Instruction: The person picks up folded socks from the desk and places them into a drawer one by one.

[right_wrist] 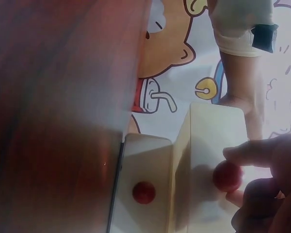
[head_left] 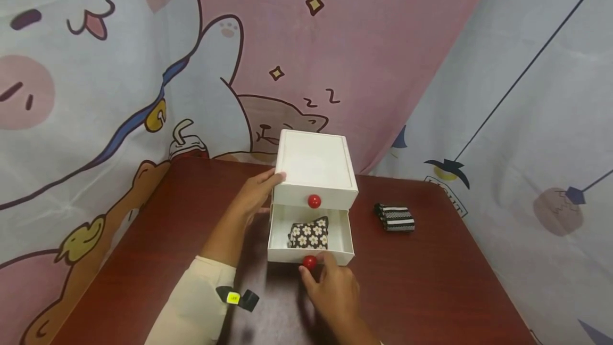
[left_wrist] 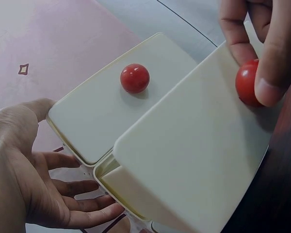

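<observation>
While your left hand lies flat against the white drawer box on the red-brown table, your right hand pinches the lower knob; the open drawer holds what looks like floral cloth, with cartoon curtains behind.

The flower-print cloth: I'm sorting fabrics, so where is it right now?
In the head view, the flower-print cloth lies inside the pulled-out lower drawer of the white drawer box, left of the striped cloth on the table.
</observation>
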### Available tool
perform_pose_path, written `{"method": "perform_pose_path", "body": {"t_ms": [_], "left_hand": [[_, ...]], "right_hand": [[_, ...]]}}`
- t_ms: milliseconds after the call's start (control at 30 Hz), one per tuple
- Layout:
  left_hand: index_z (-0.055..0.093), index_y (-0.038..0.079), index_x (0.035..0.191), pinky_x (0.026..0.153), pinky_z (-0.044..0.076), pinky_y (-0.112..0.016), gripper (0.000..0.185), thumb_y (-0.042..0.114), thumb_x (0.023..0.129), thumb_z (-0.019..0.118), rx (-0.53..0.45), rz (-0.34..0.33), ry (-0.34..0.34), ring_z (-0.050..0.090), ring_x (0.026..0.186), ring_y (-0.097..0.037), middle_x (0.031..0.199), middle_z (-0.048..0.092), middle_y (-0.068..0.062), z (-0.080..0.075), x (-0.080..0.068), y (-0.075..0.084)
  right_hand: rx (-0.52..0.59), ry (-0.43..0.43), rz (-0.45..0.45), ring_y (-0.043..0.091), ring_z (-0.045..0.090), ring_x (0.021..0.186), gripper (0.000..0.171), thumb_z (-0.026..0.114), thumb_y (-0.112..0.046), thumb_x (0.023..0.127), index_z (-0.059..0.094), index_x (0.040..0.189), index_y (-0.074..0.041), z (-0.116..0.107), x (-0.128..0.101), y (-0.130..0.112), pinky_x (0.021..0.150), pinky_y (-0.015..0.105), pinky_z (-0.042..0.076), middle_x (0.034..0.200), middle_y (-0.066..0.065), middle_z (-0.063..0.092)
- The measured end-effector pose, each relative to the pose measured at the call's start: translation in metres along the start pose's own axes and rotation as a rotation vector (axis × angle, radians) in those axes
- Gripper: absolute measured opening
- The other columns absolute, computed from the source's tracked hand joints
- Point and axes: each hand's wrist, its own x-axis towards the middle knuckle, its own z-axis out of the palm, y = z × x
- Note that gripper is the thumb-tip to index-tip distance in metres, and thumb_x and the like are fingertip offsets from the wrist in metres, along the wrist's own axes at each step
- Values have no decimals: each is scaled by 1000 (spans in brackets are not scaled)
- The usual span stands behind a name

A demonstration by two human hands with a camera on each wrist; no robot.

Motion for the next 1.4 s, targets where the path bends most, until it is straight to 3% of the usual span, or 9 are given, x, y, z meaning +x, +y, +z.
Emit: {"method": "perform_pose_path", "body": {"t_ms": [567, 900, 1400], "left_hand": [[41, 25, 170, 115, 51, -69, 76, 56, 104, 63, -1, -2, 14, 47, 155, -44, 173, 43, -20, -2, 1, 2], [41, 25, 170, 115, 51, -68, 76, 55, 104, 64, -7, -18, 15, 51, 152, -42, 168, 49, -21, -3, 2, 1], [42, 25, 170, 114, 52, -68, 76, 55, 104, 64, -1, -18, 6, 54, 150, -41, 163, 55, -22, 0, 3, 0]], "right_hand": [[29, 26, -62, 4, 41, 49, 28, 94, -26, 80, 71, 94, -16, 4, 12, -2, 48, 27, 34, 53, -15, 45], [-10, -45, -18, 20, 58, 54, 28, 93, -30, 83, 69, 91, -17, 10, 29, -1, 50, 39, 44, 54, -8, 51], [-10, -72, -1, 28, 63, 59, 30, 92, -29, 87, 66, 87, -15, 18, 52, -2, 51, 43, 46, 63, 4, 63]]}}
